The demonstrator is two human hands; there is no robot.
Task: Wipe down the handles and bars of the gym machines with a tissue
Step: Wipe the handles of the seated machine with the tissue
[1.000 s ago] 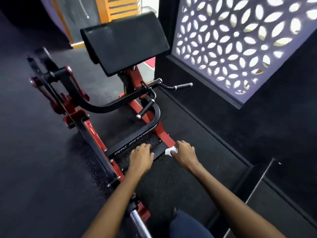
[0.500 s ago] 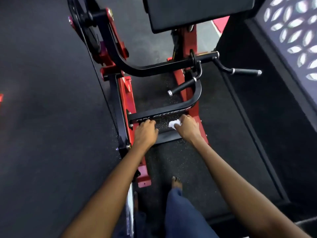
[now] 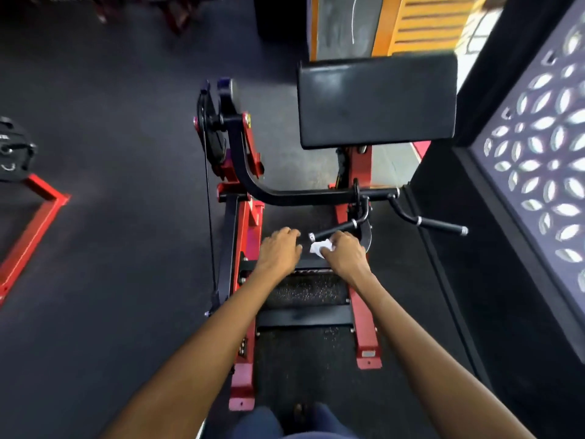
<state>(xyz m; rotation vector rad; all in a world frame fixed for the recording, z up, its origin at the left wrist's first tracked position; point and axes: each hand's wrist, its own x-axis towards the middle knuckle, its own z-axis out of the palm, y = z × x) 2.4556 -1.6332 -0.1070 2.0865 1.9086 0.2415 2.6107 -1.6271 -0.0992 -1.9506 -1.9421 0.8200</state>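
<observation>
The right hand (image 3: 346, 253) holds a crumpled white tissue (image 3: 320, 247), its fingers curled round the wad so that part of the tissue shows at the left of the knuckles. The tissue sits just below the capped end of the inner handle (image 3: 335, 231), a short black grip that slants down to the left from the machine's pivot; whether tissue and handle touch cannot be told. The left hand (image 3: 280, 250) lies beside the right hand, palm down, its fingers loosely bent and gripping nothing that shows, over the black curved bar (image 3: 311, 270), of which only a short lettered stretch shows between the two wrists. A second, outer handle (image 3: 441, 225) with a silver end cap projects to the right, well apart from both hands. Both handles branch from a black lever arm (image 3: 304, 196) that runs across the red frame (image 3: 364, 324) and bends up on the left toward a pivot holding a weight plate (image 3: 210, 137). Above the arm a black rectangular pad (image 3: 376, 101) stands on a red post. A black crossbar (image 3: 304, 316) spans the frame below the forearms. The machine stands on dark rubber flooring (image 3: 110, 280). A perforated panel (image 3: 544, 160) with petal-shaped cut-outs fills the right side, and another red frame (image 3: 34, 217) lies at far left
</observation>
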